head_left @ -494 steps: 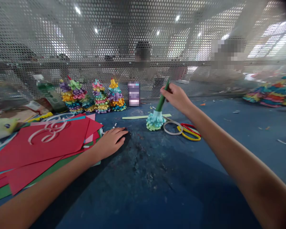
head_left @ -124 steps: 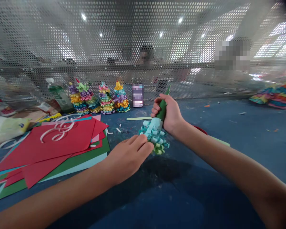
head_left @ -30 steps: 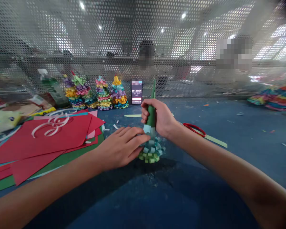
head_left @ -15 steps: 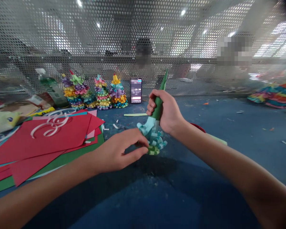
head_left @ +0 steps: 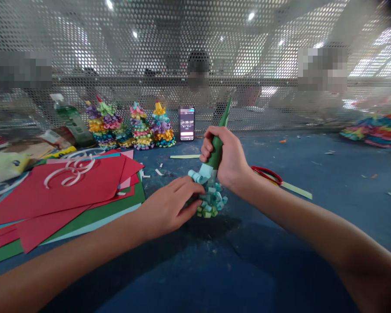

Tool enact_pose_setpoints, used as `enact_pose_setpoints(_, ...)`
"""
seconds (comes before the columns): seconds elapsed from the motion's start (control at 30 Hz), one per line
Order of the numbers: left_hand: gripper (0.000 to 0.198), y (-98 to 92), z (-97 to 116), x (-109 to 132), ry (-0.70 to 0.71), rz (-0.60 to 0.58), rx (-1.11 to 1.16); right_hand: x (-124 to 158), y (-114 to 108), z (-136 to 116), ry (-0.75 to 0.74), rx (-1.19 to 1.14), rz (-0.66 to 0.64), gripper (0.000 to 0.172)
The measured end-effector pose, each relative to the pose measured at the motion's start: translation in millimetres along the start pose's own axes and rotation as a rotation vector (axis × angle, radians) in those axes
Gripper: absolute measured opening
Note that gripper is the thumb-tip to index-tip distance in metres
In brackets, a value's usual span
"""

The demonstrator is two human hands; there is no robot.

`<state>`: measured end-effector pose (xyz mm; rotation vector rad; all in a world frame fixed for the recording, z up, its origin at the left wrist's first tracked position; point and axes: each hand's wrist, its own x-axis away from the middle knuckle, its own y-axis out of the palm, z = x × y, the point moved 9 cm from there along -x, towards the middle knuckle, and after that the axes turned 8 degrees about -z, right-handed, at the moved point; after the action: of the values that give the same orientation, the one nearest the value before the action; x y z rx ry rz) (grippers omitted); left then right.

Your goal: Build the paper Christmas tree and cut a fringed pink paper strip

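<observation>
My right hand (head_left: 226,152) is closed around a green paper cone (head_left: 217,153), held above the table with its point up and leaning slightly right. Curled paper fringe rings its lower part: a light blue paper fringe (head_left: 219,198) with a pale green row (head_left: 208,212) beneath. At the left of the fringe, my left hand (head_left: 169,202) has its fingers bent around the light blue curls, thumb below. The fingertips partly hide what they pinch. One loose end of the blue strip (head_left: 198,176) coils out above my left fingers.
Stacked red and green paper sheets (head_left: 84,191) lie at left, with white paper curls (head_left: 70,174) on top. Several fringed paper cones (head_left: 140,128), a phone (head_left: 187,124) and a green bottle (head_left: 73,119) stand before the perforated metal screen (head_left: 247,87). Red-handled scissors (head_left: 267,174) lie right.
My left fingers have closed in on the blue curls, and the cone has tilted slightly further right. More of the scissors shows beside my right forearm.
</observation>
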<state>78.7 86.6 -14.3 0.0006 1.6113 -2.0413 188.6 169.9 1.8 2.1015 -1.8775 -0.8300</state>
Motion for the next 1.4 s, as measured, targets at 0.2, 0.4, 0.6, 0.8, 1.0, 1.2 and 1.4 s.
enact_pose_setpoints(0.2,0.006,-4.9,12,0,-0.030,-0.023,0.092,9,17,-4,-0.039,0.027,-0.082,0.018)
enact_pose_setpoints(0.4,0.023,27.1,8,1,-0.184,-0.332,0.065,4,26,-1,0.056,0.001,-0.269,0.024)
enact_pose_setpoints(0.6,0.020,53.6,24,13,-0.091,-0.577,-0.060,-11,14,-24,-0.081,0.125,-0.259,0.018)
enact_pose_setpoints(0.8,0.016,7.7,45,5,0.063,-0.235,-0.133,-3,23,-27,-0.129,0.275,-0.300,0.017)
enact_pose_setpoints(1.0,0.019,-16.3,16,2,-0.023,0.054,-0.225,15,40,-28,-0.205,0.336,-0.308,0.021)
enact_pose_setpoints(1.2,0.013,34.9,-2,6,-0.040,-0.259,-0.102,3,20,-33,-0.133,0.228,-0.167,0.021)
enact_pose_setpoints(1.4,0.023,43.5,15,9,0.170,-0.370,-0.434,-19,-9,-54,-0.090,0.243,-0.085,0.014)
